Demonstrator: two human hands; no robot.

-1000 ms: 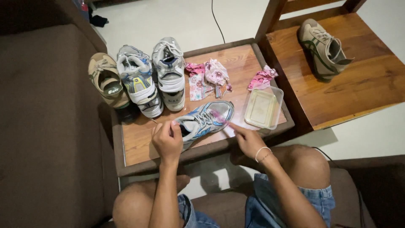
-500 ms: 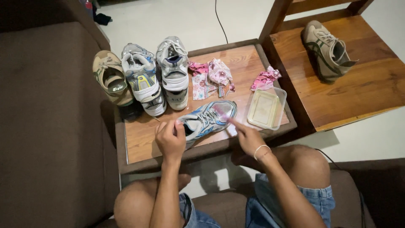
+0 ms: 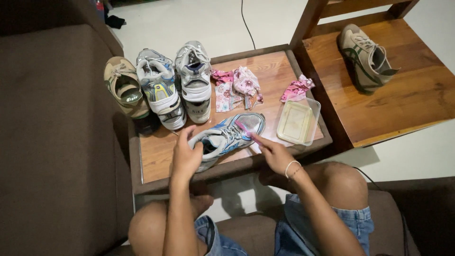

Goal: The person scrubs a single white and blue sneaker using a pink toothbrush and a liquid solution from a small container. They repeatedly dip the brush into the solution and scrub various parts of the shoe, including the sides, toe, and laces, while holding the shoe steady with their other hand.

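Fingers of left hand [image 3: 186, 156] gripped heel collar of blue-grey sneaker [image 3: 226, 135] on counter [image 3: 156, 161]; right hand [image 3: 273, 154] fingers pinched pink brush [image 3: 242, 128] at laces. Sneaker judged light, flexible upper; heel stiffest hold.

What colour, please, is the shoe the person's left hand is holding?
The shoe is grey-white with blue accents, seen best in the head view, held by the left hand.

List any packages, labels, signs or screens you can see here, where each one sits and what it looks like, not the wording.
Clear plastic container: right end of the small wooden table, rectangular, rounded corners, yellowish inside.
Insole label: inside the tan shoe at the table's left edge, small dark patch with pale marks.
Heel label: back of the white and grey sneaker, dark marks on white.
No signs or screens in view.
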